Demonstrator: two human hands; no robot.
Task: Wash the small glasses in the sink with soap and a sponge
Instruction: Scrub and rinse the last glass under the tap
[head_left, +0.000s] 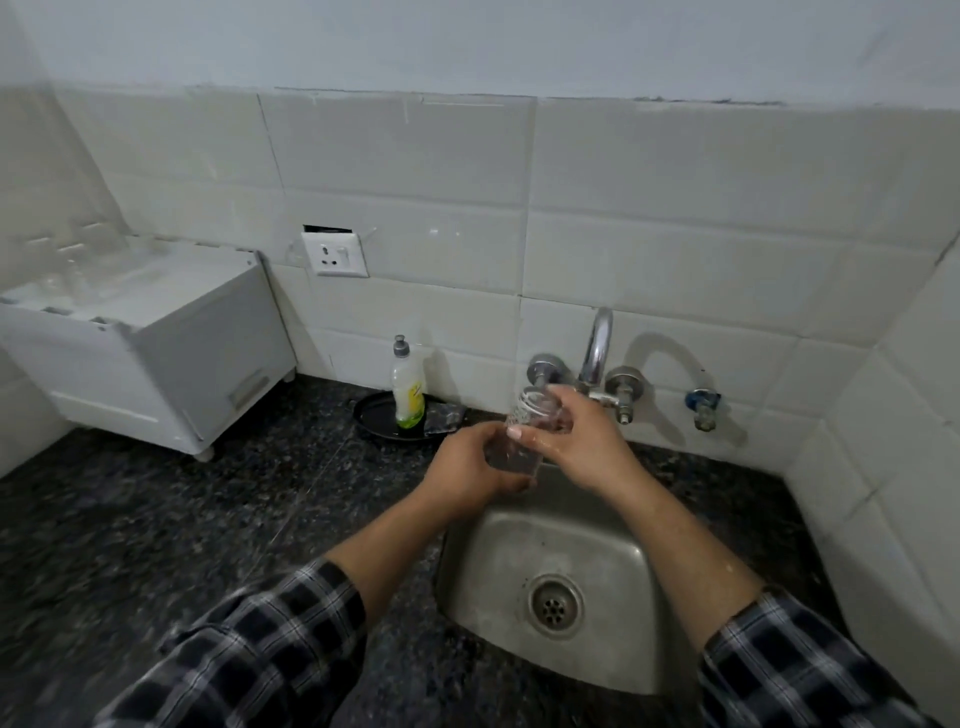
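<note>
L hand (467, 462) & R hand (582, 441), each grip grasping small clear glass (537, 410) above back rim of square steel sink (493, 545); clear plastic soap bottle (409, 389) behind-left of sink.

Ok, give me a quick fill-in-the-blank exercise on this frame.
1. The left hand and right hand together hold one small ___ above the sink.
2. The soap bottle stands on a ___ tray.
3. At the sink's bottom is a round metal ___.
Missing: glass; black; drain.
</note>
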